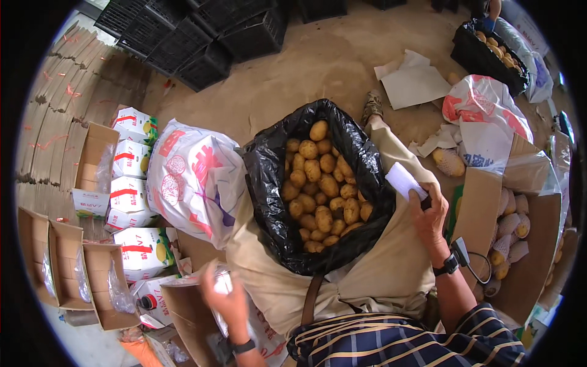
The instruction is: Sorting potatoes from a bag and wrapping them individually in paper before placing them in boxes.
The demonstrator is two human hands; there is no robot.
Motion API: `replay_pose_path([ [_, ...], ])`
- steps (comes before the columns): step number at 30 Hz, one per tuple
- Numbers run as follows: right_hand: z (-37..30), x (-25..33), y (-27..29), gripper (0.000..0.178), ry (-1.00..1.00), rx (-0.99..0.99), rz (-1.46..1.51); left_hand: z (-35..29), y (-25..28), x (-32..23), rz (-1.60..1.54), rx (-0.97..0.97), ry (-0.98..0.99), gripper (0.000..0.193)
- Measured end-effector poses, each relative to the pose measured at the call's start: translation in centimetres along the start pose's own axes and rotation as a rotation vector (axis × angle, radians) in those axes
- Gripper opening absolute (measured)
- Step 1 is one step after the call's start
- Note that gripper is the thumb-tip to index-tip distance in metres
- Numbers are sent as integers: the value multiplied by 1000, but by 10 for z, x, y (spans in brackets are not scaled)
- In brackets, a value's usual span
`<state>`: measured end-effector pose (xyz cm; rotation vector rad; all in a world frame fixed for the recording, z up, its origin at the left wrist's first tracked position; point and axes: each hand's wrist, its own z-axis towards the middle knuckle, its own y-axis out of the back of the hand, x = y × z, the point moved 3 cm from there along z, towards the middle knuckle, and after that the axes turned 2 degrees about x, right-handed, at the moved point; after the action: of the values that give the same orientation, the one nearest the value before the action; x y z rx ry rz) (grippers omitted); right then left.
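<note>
A container lined with black plastic (269, 226) stands between my legs, filled with yellow-brown potatoes (323, 217). To its right, my right hand (430, 211) is closed on a flattened white foam net sleeve (405, 180), thumb on top. My left hand (227, 304) is over an open cardboard box (186, 315) at the lower left. Motion smears its fingers, and something whitish shows beside them that I cannot make out. On the right, an open carton (538, 244) holds several potatoes in foam nets (507, 229).
White printed cartons (131, 159) and open boxes (64, 260) line the left, by a full white sack (189, 177). Flattened cardboard (55, 116) is stacked behind. Black crates (251, 33) stand far off. A netted potato (448, 163) lies right; another person's hand (492, 9) shows top right.
</note>
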<state>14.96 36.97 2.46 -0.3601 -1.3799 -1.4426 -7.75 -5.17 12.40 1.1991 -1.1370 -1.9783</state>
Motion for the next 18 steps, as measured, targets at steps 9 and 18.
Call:
replay_pose_path([
  [9, -4, -6, 4, 23, 4, 11, -208, 28, -337, -19, -106, 913, -339, 67],
  [18, 16, 7, 1, 26, 102, -6, -270, 46, -425, 16, -276, 1081, 14, 107],
])
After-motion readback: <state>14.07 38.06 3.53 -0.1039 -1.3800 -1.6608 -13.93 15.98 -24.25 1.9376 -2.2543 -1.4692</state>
